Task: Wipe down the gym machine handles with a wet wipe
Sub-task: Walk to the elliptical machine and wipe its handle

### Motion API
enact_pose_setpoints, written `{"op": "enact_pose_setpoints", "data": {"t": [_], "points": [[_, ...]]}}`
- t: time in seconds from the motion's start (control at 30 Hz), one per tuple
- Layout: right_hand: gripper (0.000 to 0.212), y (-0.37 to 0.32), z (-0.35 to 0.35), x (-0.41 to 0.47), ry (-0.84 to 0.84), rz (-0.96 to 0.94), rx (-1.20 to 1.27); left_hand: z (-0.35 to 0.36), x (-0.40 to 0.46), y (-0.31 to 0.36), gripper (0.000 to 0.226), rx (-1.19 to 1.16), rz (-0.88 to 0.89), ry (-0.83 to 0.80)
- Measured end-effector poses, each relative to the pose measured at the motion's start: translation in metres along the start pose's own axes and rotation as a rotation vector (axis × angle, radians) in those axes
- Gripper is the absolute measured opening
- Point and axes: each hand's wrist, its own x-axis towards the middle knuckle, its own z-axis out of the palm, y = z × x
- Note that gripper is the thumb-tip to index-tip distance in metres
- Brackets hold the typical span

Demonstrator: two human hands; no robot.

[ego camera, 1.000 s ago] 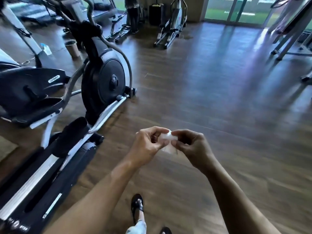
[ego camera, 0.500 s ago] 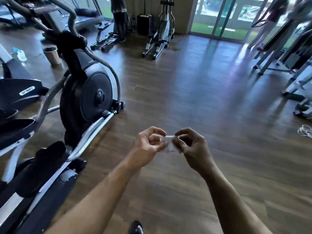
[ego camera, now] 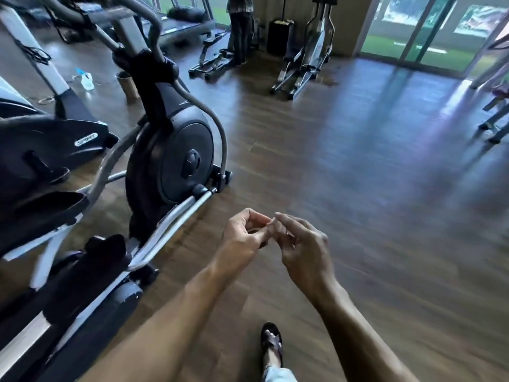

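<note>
Two hands meet fingertip to fingertip in the head view, above the wood floor (ego camera: 358,188). Left hand (ego camera: 242,232) has its fingers curled, right hand (ego camera: 303,244) its fingers bent and loosely spread; a pale scrap at the touching tips may be the wet wipe (ego camera: 271,223), too blurred to tell who pinches it. Elliptical machine (ego camera: 170,150) stands at left, its handles (ego camera: 148,15) well apart from both hands
</note>
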Motion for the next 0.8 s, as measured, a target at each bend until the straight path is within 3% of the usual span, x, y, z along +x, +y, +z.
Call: {"op": "enact_pose_setpoints", "data": {"t": [0.37, 0.43, 0.6, 0.8], "points": [[0.016, 0.038, 0.036, 0.155, -0.154, -0.057, 0.143, -0.009, 0.116, 0.035, 0.01, -0.05, -0.005, 0.109], [0.017, 0.04, 0.046, 0.174, -0.192, -0.059, 0.165, -0.015, 0.129, 0.035, 0.006, 0.026, 0.021, 0.155], [0.025, 0.036, 0.081, 0.219, -0.222, -0.085, 0.174, -0.054, 0.168, 0.038, 0.039, 0.388, 0.092, 0.288], [0.015, 0.012, 0.143, 0.284, -0.191, -0.131, 0.175, -0.128, 0.223, 0.062, 0.047, 0.826, 0.184, 0.395]]}}
